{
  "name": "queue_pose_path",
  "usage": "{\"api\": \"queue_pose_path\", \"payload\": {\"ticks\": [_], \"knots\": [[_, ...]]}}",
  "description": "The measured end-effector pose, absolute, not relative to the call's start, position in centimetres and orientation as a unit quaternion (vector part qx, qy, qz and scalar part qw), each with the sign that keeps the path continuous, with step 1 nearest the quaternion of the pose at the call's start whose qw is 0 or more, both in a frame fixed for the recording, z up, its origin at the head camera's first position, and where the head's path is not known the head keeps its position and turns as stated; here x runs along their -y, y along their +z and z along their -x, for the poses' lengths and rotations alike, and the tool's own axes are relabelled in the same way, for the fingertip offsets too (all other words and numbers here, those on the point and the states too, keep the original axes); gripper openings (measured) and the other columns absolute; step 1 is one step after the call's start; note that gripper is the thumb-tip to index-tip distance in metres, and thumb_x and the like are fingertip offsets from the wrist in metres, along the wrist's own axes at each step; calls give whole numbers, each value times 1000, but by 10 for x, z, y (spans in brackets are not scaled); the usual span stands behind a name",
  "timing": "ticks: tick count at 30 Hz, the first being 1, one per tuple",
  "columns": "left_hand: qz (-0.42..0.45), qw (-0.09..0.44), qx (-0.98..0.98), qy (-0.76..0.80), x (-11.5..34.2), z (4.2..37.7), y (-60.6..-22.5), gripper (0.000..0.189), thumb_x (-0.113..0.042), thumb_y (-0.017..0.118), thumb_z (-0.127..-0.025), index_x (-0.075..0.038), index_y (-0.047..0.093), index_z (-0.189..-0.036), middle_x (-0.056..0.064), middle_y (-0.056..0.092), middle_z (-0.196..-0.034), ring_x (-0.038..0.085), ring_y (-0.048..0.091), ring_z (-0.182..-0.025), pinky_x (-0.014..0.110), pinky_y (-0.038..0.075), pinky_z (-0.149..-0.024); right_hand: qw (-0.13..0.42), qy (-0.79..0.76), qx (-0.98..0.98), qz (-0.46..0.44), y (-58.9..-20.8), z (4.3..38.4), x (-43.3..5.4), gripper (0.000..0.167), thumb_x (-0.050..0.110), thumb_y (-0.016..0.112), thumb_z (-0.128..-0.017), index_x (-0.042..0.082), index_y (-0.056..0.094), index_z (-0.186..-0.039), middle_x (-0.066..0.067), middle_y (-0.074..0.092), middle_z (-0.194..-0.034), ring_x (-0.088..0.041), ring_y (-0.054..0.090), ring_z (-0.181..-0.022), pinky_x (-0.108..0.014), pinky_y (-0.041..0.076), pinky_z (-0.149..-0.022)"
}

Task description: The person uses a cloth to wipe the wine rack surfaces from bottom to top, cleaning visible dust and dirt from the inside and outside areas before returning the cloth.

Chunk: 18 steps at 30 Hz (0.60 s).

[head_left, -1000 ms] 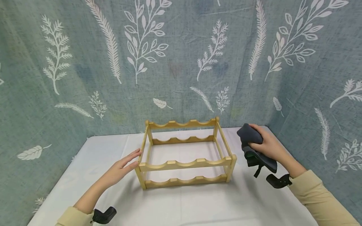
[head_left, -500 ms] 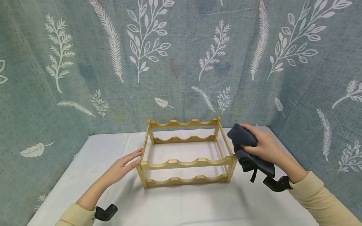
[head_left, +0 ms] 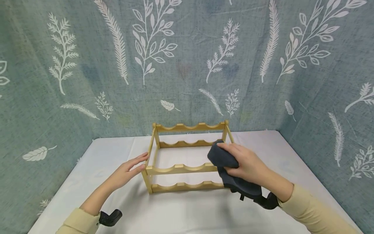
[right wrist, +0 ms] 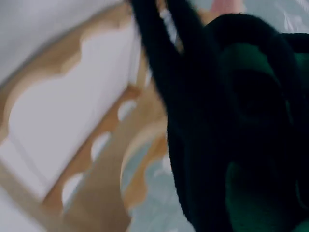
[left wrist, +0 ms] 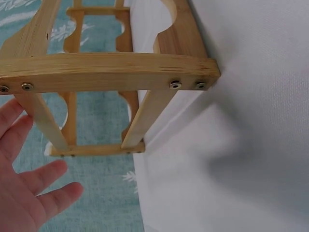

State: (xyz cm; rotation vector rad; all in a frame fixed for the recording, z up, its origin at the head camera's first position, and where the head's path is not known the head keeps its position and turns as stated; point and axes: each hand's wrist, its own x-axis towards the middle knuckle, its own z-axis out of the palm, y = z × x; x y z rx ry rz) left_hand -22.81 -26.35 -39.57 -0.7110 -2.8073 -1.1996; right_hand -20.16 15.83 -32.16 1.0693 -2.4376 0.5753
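A light wooden rack [head_left: 182,169] with scalloped rails stands on the white-covered table. My left hand [head_left: 121,177] rests straight fingers against its left upper side. From the left wrist view, the fingertips meet a rail beside the rack's screwed end post [left wrist: 106,72], with the other fingers spread. My right hand [head_left: 248,165] grips a bunched dark navy cloth [head_left: 223,156] over the rack's front right corner, hiding that corner. Close up in the right wrist view, the dark cloth [right wrist: 207,125] shows green inside its folds, and a narrow strip hangs from it.
A white cloth covers the table [head_left: 175,214]. Behind and on both sides hangs a blue-green curtain [head_left: 181,65] with white leaf prints. Black wrist cameras sit below both wrists, the left camera [head_left: 110,217] close over the table.
My right hand has carried the dark cloth leftward, from beside the rack to over its front right corner. My left hand has stayed at the rack's left side.
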Motion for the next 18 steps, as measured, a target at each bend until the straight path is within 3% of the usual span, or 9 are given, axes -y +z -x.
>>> {"api": "queue_pose_path", "payload": {"ticks": [8,18], "knots": [[220,-4,895,-389,262,228,-395,45,-27,47,-95,-8,43,-136,11,30,-147,38,24,-134,61,27,-99,178,164,859,-451,-348,184,-115,69,20,75,-70,16,45,-132,-1,57,-103,-15,57,-86,-33,49,-73],[224,-1,895,-386,264,229,-396,44,-26,47,-96,-8,43,-136,11,30,-147,38,24,-134,61,26,-100,72,97,877,-465,-395,174,-68,72,32,70,-78,28,33,-139,1,54,-108,-12,54,-90,-30,46,-74]]}}
